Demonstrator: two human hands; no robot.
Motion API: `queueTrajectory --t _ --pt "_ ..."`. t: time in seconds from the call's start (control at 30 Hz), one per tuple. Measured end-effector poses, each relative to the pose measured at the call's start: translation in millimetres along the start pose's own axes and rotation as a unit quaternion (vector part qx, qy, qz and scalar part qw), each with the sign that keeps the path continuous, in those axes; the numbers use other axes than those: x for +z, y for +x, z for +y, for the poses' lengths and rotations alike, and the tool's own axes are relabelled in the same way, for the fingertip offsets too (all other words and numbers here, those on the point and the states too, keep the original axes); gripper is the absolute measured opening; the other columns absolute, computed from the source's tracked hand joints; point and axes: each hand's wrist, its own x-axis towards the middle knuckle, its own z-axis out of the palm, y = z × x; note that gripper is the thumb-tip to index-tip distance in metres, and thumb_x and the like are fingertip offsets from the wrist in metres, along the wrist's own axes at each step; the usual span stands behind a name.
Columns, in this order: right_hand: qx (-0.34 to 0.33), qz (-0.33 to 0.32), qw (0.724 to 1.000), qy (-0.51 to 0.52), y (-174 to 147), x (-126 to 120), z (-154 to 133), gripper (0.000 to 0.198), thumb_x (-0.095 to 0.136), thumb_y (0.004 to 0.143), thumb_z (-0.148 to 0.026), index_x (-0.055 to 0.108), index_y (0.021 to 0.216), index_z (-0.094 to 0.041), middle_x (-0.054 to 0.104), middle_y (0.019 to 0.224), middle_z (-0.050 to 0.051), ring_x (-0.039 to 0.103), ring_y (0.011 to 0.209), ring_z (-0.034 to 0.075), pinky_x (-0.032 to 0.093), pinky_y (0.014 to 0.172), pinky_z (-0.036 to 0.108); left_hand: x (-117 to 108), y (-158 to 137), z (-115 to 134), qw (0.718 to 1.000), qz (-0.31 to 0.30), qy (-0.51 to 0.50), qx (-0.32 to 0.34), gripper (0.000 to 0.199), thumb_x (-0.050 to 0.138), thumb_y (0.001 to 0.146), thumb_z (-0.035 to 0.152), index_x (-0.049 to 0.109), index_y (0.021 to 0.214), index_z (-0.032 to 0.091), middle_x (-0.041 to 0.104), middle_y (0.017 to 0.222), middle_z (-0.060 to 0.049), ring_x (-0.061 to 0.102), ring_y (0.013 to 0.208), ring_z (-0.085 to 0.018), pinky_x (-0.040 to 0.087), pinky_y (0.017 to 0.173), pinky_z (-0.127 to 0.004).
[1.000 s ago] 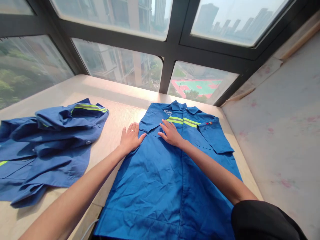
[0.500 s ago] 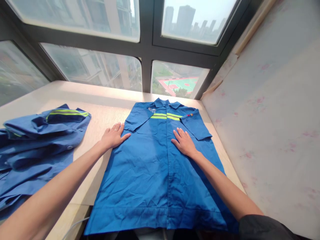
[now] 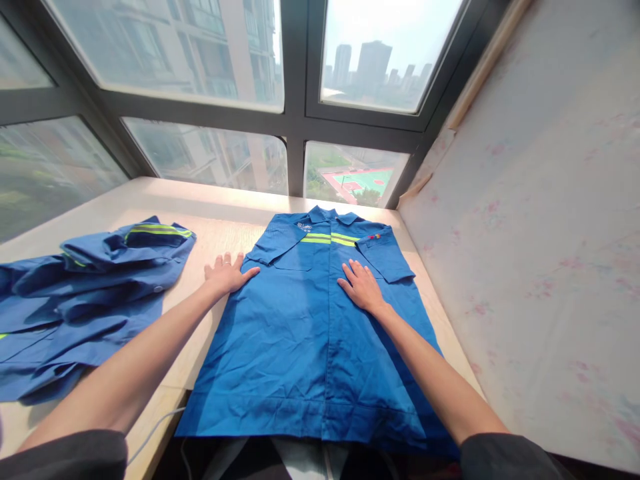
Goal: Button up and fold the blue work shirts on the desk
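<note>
Blue shirt (image 3: 280, 333) lies under the right hand (image 3: 362, 287), left hand (image 3: 226, 275) at its edge.

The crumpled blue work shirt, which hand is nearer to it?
Left. The left hand lies right of the crumpled blue work shirt, apart from it; the right hand is farther right, on the spread work shirt.

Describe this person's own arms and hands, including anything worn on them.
The left hand is ungloved, with a thin ring on one finger. The right hand is ungloved too, no ring visible. A dark left sleeve and dark right sleeve leave the forearms uncovered.
</note>
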Motion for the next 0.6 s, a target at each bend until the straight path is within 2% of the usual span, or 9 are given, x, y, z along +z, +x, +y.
queueTrajectory --t 0.07,0.17,0.23,0.33,0.43,0.5,0.6 --pt "0.002 0.003 1.0 -0.006 0.0 0.4 -1.2 0.062 0.029 0.103 -0.054 0.04 0.152 -0.017 0.032 0.16 0.015 0.027 0.149 0.029 0.021 0.12 0.048 -1.0 3.1 -0.5 1.0 0.006 -0.028 0.003 0.093 0.037 0.083 0.08 0.036 0.153 0.019 0.031 0.158 -0.025 0.028 0.145 -0.045 0.026 0.109 -0.067" --pt "0.002 0.009 1.0 -0.016 0.1 1.7 -2.5 0.062 0.03 0.103 -0.053 0.041 0.151 -0.016 0.033 0.159 0.016 0.028 0.148 0.03 0.021 0.12 0.049 -3.9 13.7 0.2 0.992 0.034 -0.117 -0.021 0.076 0.044 0.087 0.064 0.051 0.141 0.011 0.049 0.145 -0.028 0.044 0.135 -0.044 0.037 0.104 -0.06" --pt "0.001 0.013 1.0 -0.019 0.3 2.8 -2.6 0.061 0.031 0.103 -0.053 0.042 0.151 -0.015 0.034 0.159 0.016 0.029 0.148 0.03 0.022 0.119 0.049 -6.6 23.1 2.4 0.985 0.053 -0.16 -0.037 0.063 0.047 0.087 0.049 0.055 0.137 0.01 0.056 0.14 -0.024 0.05 0.131 -0.04 0.042 0.103 -0.051" --pt "0.0 0.014 1.0 -0.018 0.7 3.3 -2.0 0.061 0.031 0.103 -0.052 0.042 0.151 -0.016 0.034 0.159 0.016 0.029 0.148 0.03 0.022 0.119 0.049 -8.9 35.5 6.8 0.979 0.067 -0.192 -0.026 0.055 0.053 0.082 0.035 0.061 0.132 0.015 0.06 0.139 -0.014 0.054 0.129 -0.031 0.045 0.101 -0.037" --pt "-0.002 0.009 1.0 -0.015 0.7 1.9 -1.9 0.061 0.031 0.103 -0.052 0.041 0.151 -0.016 0.034 0.159 0.016 0.029 0.148 0.03 0.022 0.119 0.049 -8.0 41.2 8.9 0.971 0.072 -0.226 -0.022 0.045 0.058 0.075 0.03 0.071 0.117 0.021 0.067 0.131 -0.008 0.058 0.124 -0.031 0.047 0.098 -0.038" --pt "-0.001 0.006 1.0 -0.013 0.6 0.5 -2.3 0.061 0.032 0.103 -0.052 0.041 0.151 -0.016 0.033 0.159 0.015 0.029 0.148 0.03 0.022 0.119 0.049 -7.2 41.4 8.0 0.965 0.08 -0.248 -0.022 0.039 0.06 0.069 0.029 0.075 0.105 0.023 0.069 0.126 -0.008 0.057 0.124 -0.034 0.047 0.096 -0.04" --pt "0.003 0.007 1.0 -0.01 0.1 -1.1 -3.2 0.061 0.032 0.103 -0.052 0.041 0.151 -0.016 0.033 0.159 0.015 0.029 0.148 0.029 0.021 0.12 0.048 -8.5 40.1 6.0 0.951 0.08 -0.297 -0.019 0.029 0.063 0.062 0.029 0.074 0.087 0.02 0.073 0.108 -0.01 0.06 0.115 -0.033 0.05 0.089 -0.035"
